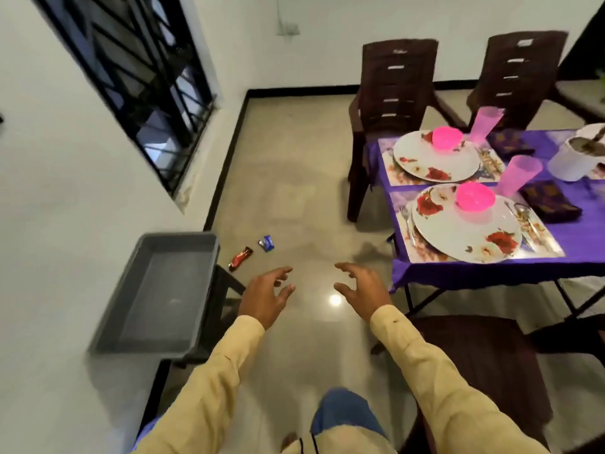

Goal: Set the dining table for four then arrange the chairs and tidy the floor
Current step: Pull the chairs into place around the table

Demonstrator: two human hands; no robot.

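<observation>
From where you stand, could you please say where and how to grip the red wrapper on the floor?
Probably pinch the red wrapper across its narrow middle, coming down from above: it lies flat on the floor, long and thin.

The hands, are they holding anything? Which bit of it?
Nothing is held. The left hand and right hand hang above the floor, fingers loosely spread.

Two floral plates (435, 162), each with a pink bowl (475, 197), sit on the purple tabletop (582, 237). A red wrapper (240, 257) and a blue wrapper (266, 243) lie near each other on the floor (294, 191).
</observation>
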